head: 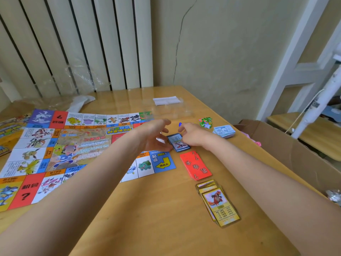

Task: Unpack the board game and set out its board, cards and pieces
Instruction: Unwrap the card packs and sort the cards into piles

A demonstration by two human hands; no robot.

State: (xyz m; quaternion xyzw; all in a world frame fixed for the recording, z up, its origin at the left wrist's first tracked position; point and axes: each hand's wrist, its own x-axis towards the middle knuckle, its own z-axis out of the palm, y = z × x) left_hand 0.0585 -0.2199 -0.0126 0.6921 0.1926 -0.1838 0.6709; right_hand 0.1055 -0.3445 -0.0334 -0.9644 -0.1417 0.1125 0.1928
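The paper game board (55,154) lies spread flat on the left of the wooden table (156,209). A blue card stack (178,144) sits just off the board's right edge, between my hands. My left hand (153,135) hovers at the stack's left side with its thumb against the edge and its fingers lifted and loosely spread. My right hand (191,134) holds the stack's right side with curled fingers. In a row toward me lie a red card stack (195,166) and a fanned yellow card stack (218,205).
A paper money stack (224,131), green pieces (205,122) and a small blue piece (180,124) lie beyond my right hand. A clear plastic case (171,109) sits farther back, with plastic wrap (55,102) at back left. An open cardboard box (295,150) stands off the right edge.
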